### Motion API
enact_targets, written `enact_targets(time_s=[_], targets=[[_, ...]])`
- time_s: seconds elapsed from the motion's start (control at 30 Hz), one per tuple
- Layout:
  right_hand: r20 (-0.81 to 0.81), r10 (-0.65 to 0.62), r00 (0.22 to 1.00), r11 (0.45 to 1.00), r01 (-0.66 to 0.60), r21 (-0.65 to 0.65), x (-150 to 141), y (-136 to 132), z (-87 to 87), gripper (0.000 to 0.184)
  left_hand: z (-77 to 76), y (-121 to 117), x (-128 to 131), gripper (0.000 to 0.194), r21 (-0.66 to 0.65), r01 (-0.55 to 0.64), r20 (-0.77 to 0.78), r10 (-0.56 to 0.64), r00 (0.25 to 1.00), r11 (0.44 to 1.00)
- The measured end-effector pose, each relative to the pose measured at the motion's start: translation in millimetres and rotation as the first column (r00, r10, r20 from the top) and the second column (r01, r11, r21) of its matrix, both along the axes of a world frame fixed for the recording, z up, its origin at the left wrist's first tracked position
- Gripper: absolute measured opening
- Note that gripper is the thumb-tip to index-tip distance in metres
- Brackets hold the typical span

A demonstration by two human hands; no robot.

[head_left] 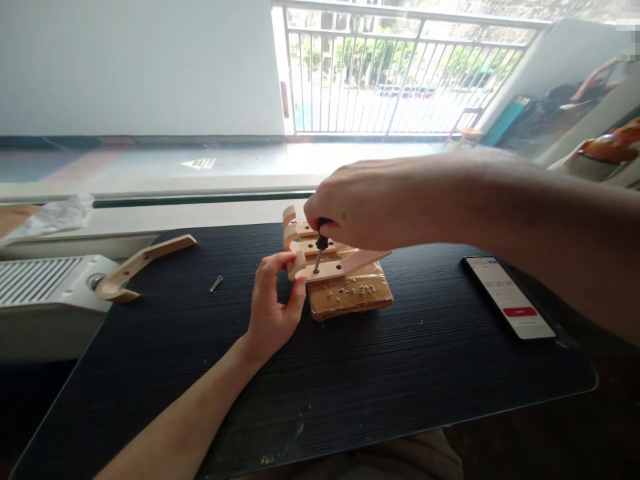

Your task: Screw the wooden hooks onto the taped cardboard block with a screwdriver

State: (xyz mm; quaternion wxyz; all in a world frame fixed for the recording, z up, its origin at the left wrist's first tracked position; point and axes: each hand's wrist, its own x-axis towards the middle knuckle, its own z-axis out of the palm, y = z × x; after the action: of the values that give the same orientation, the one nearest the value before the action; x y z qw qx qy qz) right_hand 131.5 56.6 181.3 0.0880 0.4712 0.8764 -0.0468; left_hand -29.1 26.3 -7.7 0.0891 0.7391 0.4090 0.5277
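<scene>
My right hand (335, 207) is wrapped round the black handle of a screwdriver (321, 248). The screwdriver's shaft points down, its tip at a hole in the nearest wooden hook (327, 269). With thumb and fingers, my left hand (273, 300) pinches the curled end of that same hook. The hook lies on a block wrapped in brown tape (353, 293), whose front part bears several small holes. Behind it, more wooden hooks (311, 247) lie side by side on the block, partly hidden by my right hand.
A loose wooden hook (145, 257) lies at the table's left edge, near a white radiator (55, 280). Screws (216, 284) rest on the dark table (400, 387). At right lies a phone (509, 297) with its screen lit. A window with a railing is behind.
</scene>
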Motion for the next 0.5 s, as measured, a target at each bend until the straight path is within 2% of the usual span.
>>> enact_targets(time_s=[0.1, 0.27, 0.4, 0.5], targets=[[0.064, 0.122, 0.990, 0.989, -0.127, 0.078, 2, 0, -6.1, 0.014, 1.1, -1, -1, 0.040, -0.003, 0.005, 0.002, -0.005, 1.000, 1.000], [0.079, 0.145, 0.986, 0.984, -0.152, 0.092, 2, 1, -14.4, 0.015, -1.5, 0, 2, 0.040, -0.001, 0.001, 0.034, -0.001, 0.999, 1.000], [0.119, 0.166, 0.979, 0.982, -0.174, 0.065, -4, -7, -4.7, 0.016, -1.6, 3, 3, 0.039, -0.043, -0.012, 0.083, 0.016, 0.996, 0.999], [0.100, 0.185, 0.978, 0.976, -0.194, 0.096, -8, -16, 6.4, 0.020, 7.4, 5, 2, 0.036, -0.098, -0.026, 0.090, 0.035, 0.995, 0.995]])
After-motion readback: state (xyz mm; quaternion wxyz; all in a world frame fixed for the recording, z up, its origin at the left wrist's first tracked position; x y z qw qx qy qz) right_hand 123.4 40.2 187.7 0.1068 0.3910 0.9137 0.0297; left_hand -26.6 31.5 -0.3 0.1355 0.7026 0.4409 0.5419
